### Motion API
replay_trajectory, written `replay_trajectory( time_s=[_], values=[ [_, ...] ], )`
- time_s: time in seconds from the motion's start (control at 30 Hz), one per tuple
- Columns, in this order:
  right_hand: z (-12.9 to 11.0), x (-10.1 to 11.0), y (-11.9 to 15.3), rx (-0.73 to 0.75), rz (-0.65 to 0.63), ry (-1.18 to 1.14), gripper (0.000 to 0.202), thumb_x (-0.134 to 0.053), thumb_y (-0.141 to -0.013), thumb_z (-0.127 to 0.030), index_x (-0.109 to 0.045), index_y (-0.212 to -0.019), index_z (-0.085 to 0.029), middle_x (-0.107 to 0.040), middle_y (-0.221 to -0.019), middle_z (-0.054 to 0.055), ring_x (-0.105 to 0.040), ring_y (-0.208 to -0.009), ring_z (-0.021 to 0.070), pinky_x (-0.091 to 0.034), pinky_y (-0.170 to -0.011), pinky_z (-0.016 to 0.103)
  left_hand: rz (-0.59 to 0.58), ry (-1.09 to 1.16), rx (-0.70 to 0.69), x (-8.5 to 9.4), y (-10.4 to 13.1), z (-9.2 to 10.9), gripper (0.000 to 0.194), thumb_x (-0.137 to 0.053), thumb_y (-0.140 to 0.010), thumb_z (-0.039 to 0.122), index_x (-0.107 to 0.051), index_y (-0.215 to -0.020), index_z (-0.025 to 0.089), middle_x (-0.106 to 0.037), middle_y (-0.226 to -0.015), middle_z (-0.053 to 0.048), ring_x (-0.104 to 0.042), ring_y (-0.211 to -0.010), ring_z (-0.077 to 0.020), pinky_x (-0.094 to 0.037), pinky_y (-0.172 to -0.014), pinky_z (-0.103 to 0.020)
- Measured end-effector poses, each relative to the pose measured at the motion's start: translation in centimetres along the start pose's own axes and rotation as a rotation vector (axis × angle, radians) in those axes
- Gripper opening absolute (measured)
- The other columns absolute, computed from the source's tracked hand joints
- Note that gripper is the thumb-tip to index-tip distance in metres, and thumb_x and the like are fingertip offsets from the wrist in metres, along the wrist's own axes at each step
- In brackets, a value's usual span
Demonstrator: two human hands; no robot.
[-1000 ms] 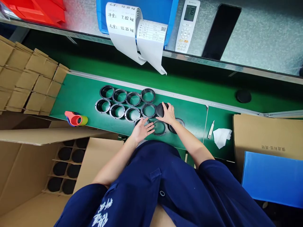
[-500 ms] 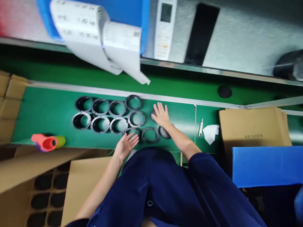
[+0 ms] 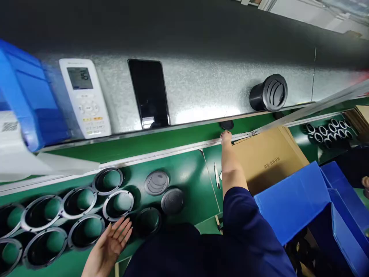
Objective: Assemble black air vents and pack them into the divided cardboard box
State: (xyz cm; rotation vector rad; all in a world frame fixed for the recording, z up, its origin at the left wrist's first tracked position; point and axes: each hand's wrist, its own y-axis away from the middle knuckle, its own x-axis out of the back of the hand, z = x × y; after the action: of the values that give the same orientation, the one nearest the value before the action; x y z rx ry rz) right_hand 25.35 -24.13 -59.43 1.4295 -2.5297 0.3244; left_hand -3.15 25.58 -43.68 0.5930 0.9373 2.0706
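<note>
My left hand [image 3: 111, 244] is palm up with its fingers stretched out, holding nothing, beside the black rings [image 3: 118, 205] on the green bench [image 3: 193, 173]. Two round louvred black discs lie right of the rings, one farther back [image 3: 157, 182] and one nearer me [image 3: 172, 201]. My right hand [image 3: 226, 135] reaches to the back edge of the bench, just below a dark round disc [image 3: 226, 125]. Its fingers are small in view and partly hidden, so whether it grips anything cannot be made out.
A metal shelf [image 3: 207, 84] above the bench bears a remote control [image 3: 86, 100], a black phone [image 3: 150, 92] and a black louvred cylinder [image 3: 269, 93]. Flat cardboard [image 3: 268, 154] and blue boxes [image 3: 294, 200] stand right. A person's hand [image 3: 365, 182] shows at the far right.
The view has turned right and come closer to the shelf. My right hand has left the discs near the rings and reached right to the dark disc at the back. My left hand stays open.
</note>
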Motion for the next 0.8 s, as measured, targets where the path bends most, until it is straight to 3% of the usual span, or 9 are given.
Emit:
replay_trajectory(
  time_s=[0.1,0.27,0.4,0.5,0.57,0.63,0.73,0.8],
  values=[
    [3.3,1.0,-3.4,-0.147,0.031,-0.209,0.033,-0.058,-0.102,-0.047,-0.066,-0.103,-0.015,-0.066,-0.090,0.002,-0.062,-0.072,0.0113,-0.056,-0.069,0.028,0.058,0.005,0.007,-1.1,-0.2,0.1,0.047,-0.053,-0.090,0.023,-0.064,-0.135,0.020,-0.076,-0.121,-0.012,-0.053,-0.140,-0.0288,-0.039,-0.122,-0.047],
    [7.4,-0.9,-5.9,-0.413,0.049,-0.449,0.028,-0.058,-0.103,-0.042,-0.065,-0.108,-0.015,-0.065,-0.092,0.002,-0.061,-0.071,0.0100,-0.054,-0.064,0.024,0.109,0.035,0.041,-3.0,0.1,-0.1,0.042,-0.054,-0.091,0.021,-0.065,-0.131,0.022,-0.077,-0.119,-0.010,-0.052,-0.141,-0.0274,-0.041,-0.121,-0.045],
    [7.7,-1.2,-6.9,-0.533,0.045,-0.560,0.025,-0.059,-0.103,-0.040,-0.065,-0.110,-0.017,-0.066,-0.097,0.003,-0.062,-0.075,0.0106,-0.055,-0.065,0.024,0.078,0.005,0.005,-3.6,0.3,-0.4,0.038,-0.055,-0.091,0.017,-0.066,-0.127,0.017,-0.073,-0.126,-0.013,-0.056,-0.138,-0.0280,-0.044,-0.120,-0.045],
    [5.9,-1.7,-6.1,-0.561,0.000,-0.609,0.027,-0.060,-0.102,-0.040,-0.062,-0.093,-0.015,-0.061,-0.079,-0.002,-0.053,-0.060,0.0068,-0.048,-0.056,0.020,0.042,-0.009,-0.028,-3.4,0.0,-0.8,0.030,-0.057,-0.091,0.015,-0.069,-0.118,0.014,-0.072,-0.125,-0.015,-0.062,-0.131,-0.0281,-0.049,-0.116,-0.044],
    [3.7,-2.8,-3.8,-0.553,-0.086,-0.650,0.035,-0.064,-0.099,-0.041,-0.053,-0.075,-0.017,-0.052,-0.062,-0.005,-0.043,-0.050,0.0054,-0.043,-0.052,0.021,0.000,-0.005,-0.030,-3.5,-0.1,-1.2,0.026,-0.058,-0.091,0.014,-0.070,-0.115,0.013,-0.072,-0.125,-0.015,-0.067,-0.125,-0.0265,-0.053,-0.112,-0.040],
    [0.9,-4.4,0.3,-0.541,-0.226,-0.698,0.044,-0.076,-0.088,-0.043,-0.044,-0.068,-0.021,-0.048,-0.054,-0.007,-0.041,-0.048,0.0061,-0.040,-0.051,0.023,-0.053,0.008,-0.020,-4.1,0.1,-1.7,0.027,-0.058,-0.093,0.015,-0.069,-0.117,0.013,-0.073,-0.123,-0.015,-0.070,-0.118,-0.0245,-0.053,-0.110,-0.038],
    [-4.4,-6.3,9.5,-0.388,-0.712,-0.743,0.047,-0.088,-0.070,-0.049,-0.050,-0.074,-0.021,-0.053,-0.060,-0.007,-0.048,-0.052,0.0083,-0.044,-0.054,0.024,-0.204,0.094,0.001,-5.7,1.1,-2.0,0.033,-0.056,-0.099,0.027,-0.064,-0.127,0.013,-0.073,-0.120,-0.017,-0.071,-0.115,-0.0255,-0.050,-0.111,-0.044],
    [-8.2,-6.5,15.9,-0.166,-1.116,-0.717,0.045,-0.085,-0.073,-0.053,-0.055,-0.083,-0.020,-0.056,-0.067,-0.006,-0.052,-0.057,0.0095,-0.045,-0.057,0.024,-0.398,0.186,0.030,-6.5,1.8,-1.9,0.049,-0.049,-0.102,0.048,-0.060,-0.134,0.014,-0.073,-0.119,-0.018,-0.069,-0.116,-0.0319,-0.049,-0.110,-0.056]
  ],
)
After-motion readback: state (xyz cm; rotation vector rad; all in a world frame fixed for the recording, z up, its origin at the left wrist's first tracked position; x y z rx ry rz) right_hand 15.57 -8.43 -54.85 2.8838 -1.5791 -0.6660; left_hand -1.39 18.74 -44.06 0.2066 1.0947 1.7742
